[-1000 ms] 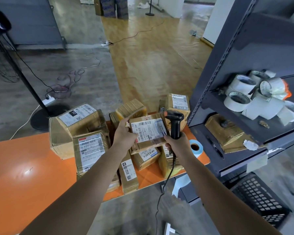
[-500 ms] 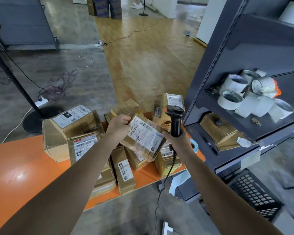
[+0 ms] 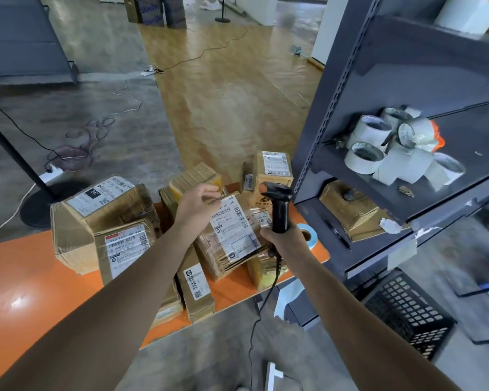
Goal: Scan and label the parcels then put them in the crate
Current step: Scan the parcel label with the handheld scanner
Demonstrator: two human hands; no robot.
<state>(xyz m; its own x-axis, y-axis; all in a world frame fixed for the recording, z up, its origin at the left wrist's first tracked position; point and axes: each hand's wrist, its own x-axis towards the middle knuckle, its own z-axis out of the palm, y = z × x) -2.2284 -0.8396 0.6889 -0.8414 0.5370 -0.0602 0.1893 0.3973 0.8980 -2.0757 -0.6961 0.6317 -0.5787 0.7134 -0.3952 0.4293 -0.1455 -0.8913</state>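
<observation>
Fingers (image 3: 266,235) of right hand (image 3: 288,241) round scanner (image 3: 280,211)

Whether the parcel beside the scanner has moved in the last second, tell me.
Yes. The parcel has come down toward the near edge of the orange table, from held upright to slanted low over the other parcels.

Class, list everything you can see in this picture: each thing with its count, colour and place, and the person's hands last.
Table: one, orange, left foreground.
Parcels: about nine, brown cardboard, piled on the table.
Label roll: one, blue, table's right end.
Shelving: one, grey, right.
Tape rolls: several, white, middle shelf.
Shelf parcel: one, brown, lower shelf.
Crate: one, black, floor, lower right.
Scanner: one, black, in the right hand.
Left hand: at the top edge of the middle parcel; grip unclear.
Right hand: grips the scanner.
</observation>
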